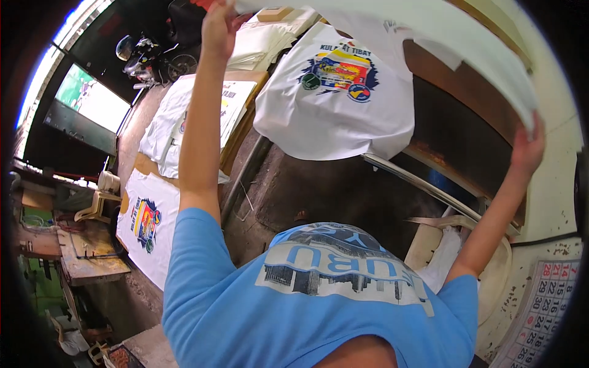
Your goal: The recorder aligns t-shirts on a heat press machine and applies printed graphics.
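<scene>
Both my arms are raised and spread wide, with a white shirt [472, 43] stretched between my hands across the top of the view. My left hand [219, 34] is closed at its left end, near the top edge. At the far right my right hand [529, 147] pinches the other end, fingers pressed together on the cloth. Below the stretched cloth, a white printed T-shirt [282, 116] lies with its colourful print facing up. Its rounded lower edge hangs over a metal rail. The upper part of the held shirt runs out of view.
To the left, more white printed shirts [162, 132] lie on boards, and another printed shirt [169, 205] hangs nearer. A metal rail [423, 184] runs toward the right. A pale plastic chair [494, 270] stands by the right wall, near a calendar [540, 306]. A motorcycle [150, 61] is parked far left.
</scene>
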